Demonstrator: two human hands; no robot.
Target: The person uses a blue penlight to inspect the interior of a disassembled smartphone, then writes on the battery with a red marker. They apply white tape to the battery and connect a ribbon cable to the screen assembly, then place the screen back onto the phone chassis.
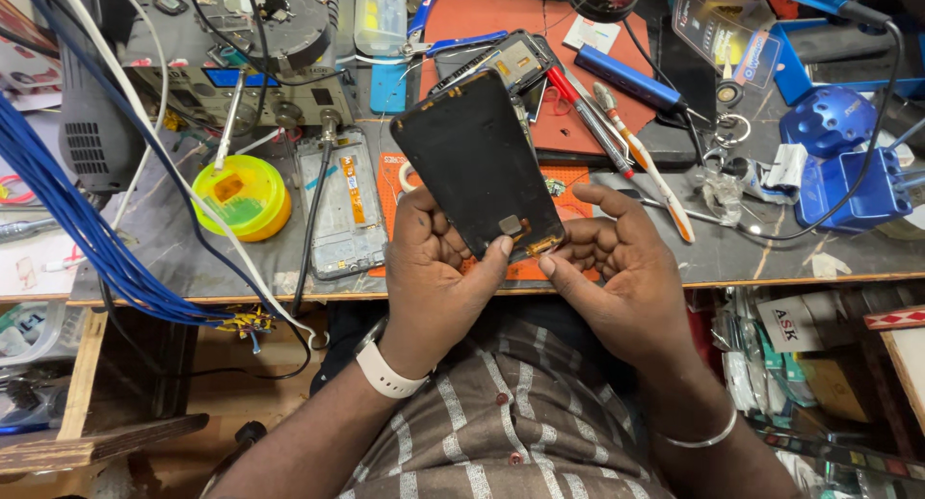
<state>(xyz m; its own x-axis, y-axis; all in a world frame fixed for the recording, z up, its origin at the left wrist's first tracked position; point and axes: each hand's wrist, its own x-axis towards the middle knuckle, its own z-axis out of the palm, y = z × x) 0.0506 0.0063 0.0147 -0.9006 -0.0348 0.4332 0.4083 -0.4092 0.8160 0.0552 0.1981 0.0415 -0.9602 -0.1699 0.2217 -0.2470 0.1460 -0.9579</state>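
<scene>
Black phone screen panel (477,162) gripped in both my hands.
My left hand (434,273) and right hand (617,268) pinch its lower edge; the yellow tub (241,198) holds a brush handle.

black phone panel (477,162), yellow tub (241,197), striped shirt (501,432)

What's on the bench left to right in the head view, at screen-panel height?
Blue cable bundle → yellow round container → bare phone frame → black screen panel held by left hand and right hand → toothbrush → blue holder.
</scene>
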